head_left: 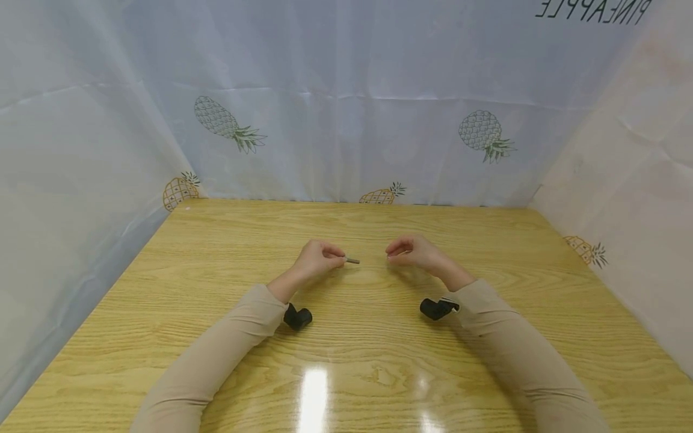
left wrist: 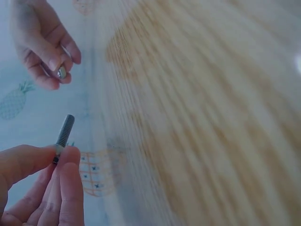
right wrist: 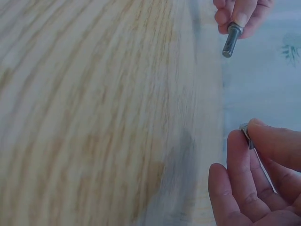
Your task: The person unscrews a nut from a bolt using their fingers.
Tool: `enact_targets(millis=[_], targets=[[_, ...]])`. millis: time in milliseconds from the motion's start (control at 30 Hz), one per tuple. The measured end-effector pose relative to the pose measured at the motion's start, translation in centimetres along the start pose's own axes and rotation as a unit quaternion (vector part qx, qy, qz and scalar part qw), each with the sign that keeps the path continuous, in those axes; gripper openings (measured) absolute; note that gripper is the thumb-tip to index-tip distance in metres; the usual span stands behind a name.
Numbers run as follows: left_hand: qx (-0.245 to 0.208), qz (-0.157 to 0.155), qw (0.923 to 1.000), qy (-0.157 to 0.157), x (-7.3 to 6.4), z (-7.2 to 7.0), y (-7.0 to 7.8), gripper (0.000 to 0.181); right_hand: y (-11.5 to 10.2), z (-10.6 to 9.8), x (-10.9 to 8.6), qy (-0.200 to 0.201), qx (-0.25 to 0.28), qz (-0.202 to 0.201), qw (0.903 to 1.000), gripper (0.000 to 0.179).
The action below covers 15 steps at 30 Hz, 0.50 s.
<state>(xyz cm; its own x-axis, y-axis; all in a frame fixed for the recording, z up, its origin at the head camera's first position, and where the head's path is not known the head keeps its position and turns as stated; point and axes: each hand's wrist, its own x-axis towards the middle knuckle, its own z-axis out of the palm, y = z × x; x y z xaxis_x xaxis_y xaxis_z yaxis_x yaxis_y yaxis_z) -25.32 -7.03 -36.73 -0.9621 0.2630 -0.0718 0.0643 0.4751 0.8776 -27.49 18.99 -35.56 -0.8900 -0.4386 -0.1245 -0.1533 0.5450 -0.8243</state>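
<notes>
Between thumb and fingertips my left hand pinches a grey metal bolt by its head end. Its threaded shank sticks out toward the other hand. My right hand pinches a small shiny metal nut between thumb and forefinger; in the right wrist view the fingertips partly cover the nut. Both hands are above the table, facing each other, with a gap between the bolt's tip and the nut.
A wood-grain table lies beneath both arms. Black wrist-worn camera pieces stick out below each sleeve. Pale curtains with pineapple prints close off the back and both sides.
</notes>
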Motion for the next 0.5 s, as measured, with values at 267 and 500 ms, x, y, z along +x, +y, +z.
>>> enact_targets(millis=[267,500], targets=[[0.035,-0.009,0.9993,-0.004,-0.05,-0.11,0.07,0.02,0.09,0.05,0.02,-0.009,-0.004,0.009,0.9999,0.031],[0.038,-0.013,0.999,-0.02,-0.03,-0.22,-0.02,0.02,0.22,0.08,0.03,-0.016,-0.012,0.015,0.9997,0.032]])
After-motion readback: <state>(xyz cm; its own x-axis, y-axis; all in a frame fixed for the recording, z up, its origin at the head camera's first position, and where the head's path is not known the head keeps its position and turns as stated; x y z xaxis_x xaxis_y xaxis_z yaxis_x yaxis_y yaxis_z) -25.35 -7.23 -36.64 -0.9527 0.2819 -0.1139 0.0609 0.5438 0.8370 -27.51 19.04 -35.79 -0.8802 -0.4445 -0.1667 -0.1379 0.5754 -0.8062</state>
